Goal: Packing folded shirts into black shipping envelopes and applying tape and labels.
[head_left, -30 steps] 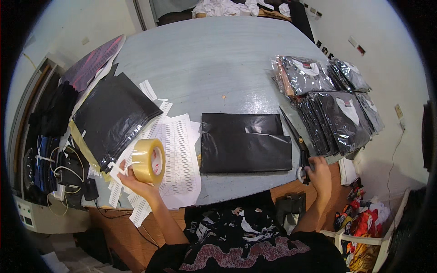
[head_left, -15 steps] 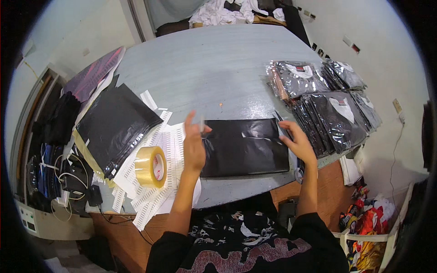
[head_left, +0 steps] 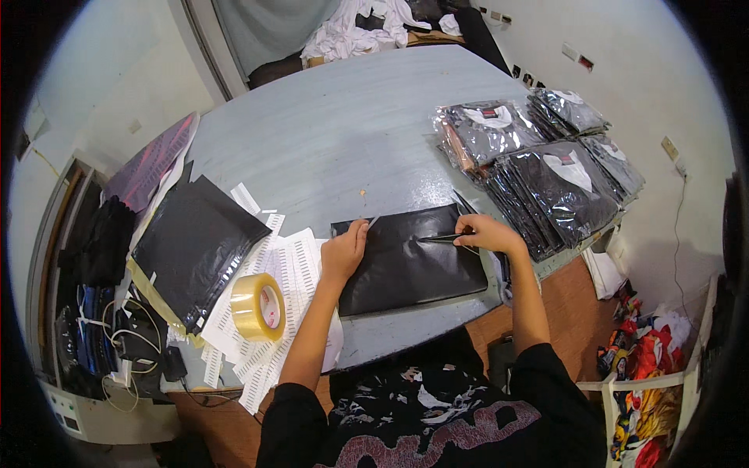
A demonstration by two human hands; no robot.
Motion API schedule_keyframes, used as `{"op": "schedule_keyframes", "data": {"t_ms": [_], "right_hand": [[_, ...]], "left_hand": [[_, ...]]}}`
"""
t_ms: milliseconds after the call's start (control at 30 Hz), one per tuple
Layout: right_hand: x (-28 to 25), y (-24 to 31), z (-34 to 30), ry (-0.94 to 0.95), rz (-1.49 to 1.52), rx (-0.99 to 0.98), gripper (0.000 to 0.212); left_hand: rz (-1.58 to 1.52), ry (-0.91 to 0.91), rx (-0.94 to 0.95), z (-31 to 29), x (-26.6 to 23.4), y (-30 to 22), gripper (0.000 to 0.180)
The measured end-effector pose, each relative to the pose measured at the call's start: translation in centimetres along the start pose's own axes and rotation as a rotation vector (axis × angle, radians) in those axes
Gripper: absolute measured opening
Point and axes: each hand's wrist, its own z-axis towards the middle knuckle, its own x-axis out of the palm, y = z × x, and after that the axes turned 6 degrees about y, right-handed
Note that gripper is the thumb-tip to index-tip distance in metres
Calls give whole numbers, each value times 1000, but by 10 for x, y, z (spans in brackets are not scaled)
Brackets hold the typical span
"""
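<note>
A flat black plastic mailing bag (head_left: 413, 273) lies on the table in front of me. My left hand (head_left: 345, 251) rests at the bag's upper left corner, its fingers closed on a small pale strip (head_left: 374, 222). At the bag's right part, my right hand (head_left: 485, 234) pinches what looks like a fold of the black plastic, with a dark pointed crease running left from the fingertips. A short light edge shows just under those fingers. Left of the bag, a roll of clear yellowish packing tape (head_left: 259, 306) stands on printed label sheets (head_left: 296, 261).
More black plastic bags (head_left: 199, 249) are piled at the left. Stacks of shirts in clear bags (head_left: 558, 191) stand at the right on the grey table (head_left: 328, 132). Cables and a black adapter (head_left: 175, 363) lie near the left edge. A bin of colourful cloth (head_left: 647, 351) stands lower right.
My right hand has moved left onto the bag and closed on its plastic. My left hand has come down to the bag's upper left corner. The bag lies slightly tilted now.
</note>
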Motion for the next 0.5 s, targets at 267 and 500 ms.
{"op": "schedule_keyframes", "data": {"t_ms": [267, 500], "right_hand": [[8, -15, 1, -94, 65, -19, 10], [17, -7, -2, -214, 97, -26, 8]], "left_hand": [[-132, -88, -162, 0, 3, 9, 31], [-68, -32, -226, 0, -2, 16, 31]]}}
